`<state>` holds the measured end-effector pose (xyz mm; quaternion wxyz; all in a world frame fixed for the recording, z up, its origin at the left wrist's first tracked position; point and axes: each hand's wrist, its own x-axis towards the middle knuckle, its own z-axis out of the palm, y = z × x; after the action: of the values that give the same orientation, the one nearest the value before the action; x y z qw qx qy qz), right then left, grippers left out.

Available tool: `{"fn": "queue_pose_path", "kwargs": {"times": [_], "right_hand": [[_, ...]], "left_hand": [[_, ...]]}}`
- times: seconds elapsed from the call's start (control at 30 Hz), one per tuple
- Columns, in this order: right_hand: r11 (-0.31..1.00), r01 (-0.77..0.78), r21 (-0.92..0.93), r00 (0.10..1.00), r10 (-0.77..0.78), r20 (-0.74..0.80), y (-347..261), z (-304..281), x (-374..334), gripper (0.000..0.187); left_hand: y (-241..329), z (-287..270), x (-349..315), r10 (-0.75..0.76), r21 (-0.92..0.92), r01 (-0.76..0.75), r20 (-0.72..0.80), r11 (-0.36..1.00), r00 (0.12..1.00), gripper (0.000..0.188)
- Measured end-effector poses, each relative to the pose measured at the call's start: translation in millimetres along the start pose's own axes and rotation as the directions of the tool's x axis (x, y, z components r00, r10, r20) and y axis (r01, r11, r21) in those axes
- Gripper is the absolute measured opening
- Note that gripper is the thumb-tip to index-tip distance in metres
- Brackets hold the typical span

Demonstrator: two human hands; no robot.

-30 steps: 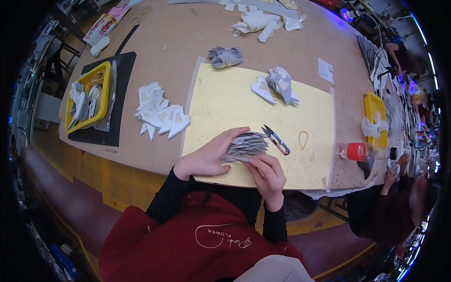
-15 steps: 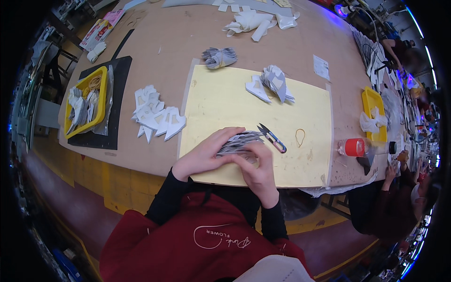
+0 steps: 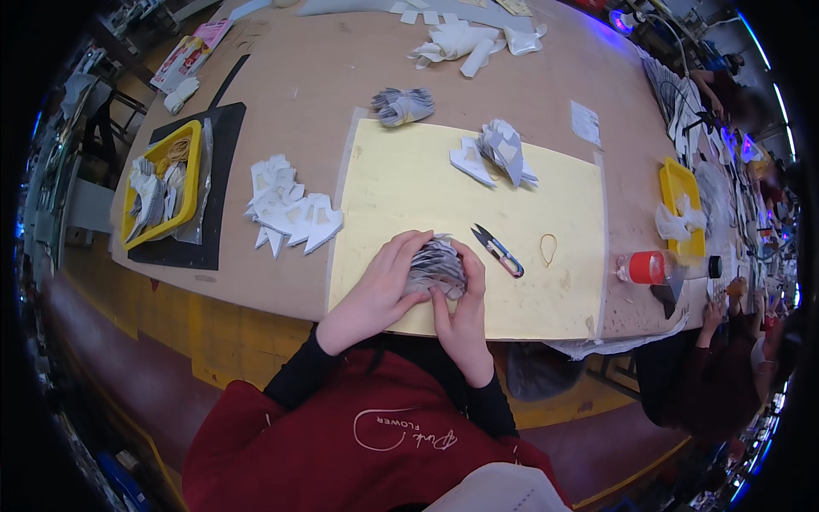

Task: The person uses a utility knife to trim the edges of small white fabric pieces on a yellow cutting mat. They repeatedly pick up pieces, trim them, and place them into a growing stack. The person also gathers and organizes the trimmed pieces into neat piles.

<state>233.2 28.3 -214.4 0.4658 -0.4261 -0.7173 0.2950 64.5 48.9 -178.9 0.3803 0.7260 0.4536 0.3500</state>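
Observation:
Between my two hands is a thick stack of grey and white cut pieces [image 3: 436, 270], its layered edges facing up. My left hand [image 3: 380, 284] wraps round its left side, and my right hand [image 3: 465, 311] closes on its right side, thumb at the near edge. The stack is over a pale yellow sheet [image 3: 546, 294] near the table's front edge. Right of my hands lie thread snips [image 3: 498, 251] with dark blades, and beyond them a rubber band [image 3: 548, 248]. Farther off, a bundle [image 3: 502, 147] rests on loose white pieces, and a banded grey bundle [image 3: 403, 107] lies at the sheet's far edge.
Loose white cut pieces [image 3: 294, 209] spread left of the sheet. A yellow tray [image 3: 195, 171] with bundles and rubber bands sits on a black board [image 3: 223, 154]. At right are another yellow tray [image 3: 664, 183] and a red-banded clear container [image 3: 646, 267]. Other people work at far right.
My right hand has come down from over the stack to grip its right side. The stack now looks squeezed into a more compact, upright bundle between both hands.

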Motion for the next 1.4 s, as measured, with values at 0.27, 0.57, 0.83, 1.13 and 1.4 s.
{"fn": "queue_pose_path", "kwargs": {"times": [0.27,0.57,0.83,1.13,1.4], "right_hand": [[0.994,-0.109,-0.017,0.985,0.110,0.130,-5.3,-11.5,0.8,0.090],[0.899,-0.335,0.282,0.934,0.278,0.225,3.8,-30.5,8.8,0.075],[0.956,-0.260,0.138,0.958,0.237,0.161,-7.1,-26.6,17.6,0.046],[0.943,-0.310,0.126,0.947,0.294,0.128,-7.2,-26.1,13.9,0.044],[0.984,-0.176,0.020,0.979,0.173,0.110,-3.8,-22.7,11.8,0.049]], "left_hand": [[-6.6,-1.0,-6.2,0.109,0.175,-0.115,0.041,0.978,0.993,0.067],[-17.9,-6.9,7.9,0.069,-0.065,-0.062,0.117,0.996,0.991,0.045],[-28.4,10.6,0.1,-0.006,-0.303,-0.027,-0.105,0.953,0.994,0.024],[-28.6,-65.9,-24.3,-0.212,-0.335,0.057,-0.447,0.940,0.869,0.028],[-19.4,-81.1,-30.6,0.008,0.531,0.394,-0.603,0.750,0.798,0.064]]}}
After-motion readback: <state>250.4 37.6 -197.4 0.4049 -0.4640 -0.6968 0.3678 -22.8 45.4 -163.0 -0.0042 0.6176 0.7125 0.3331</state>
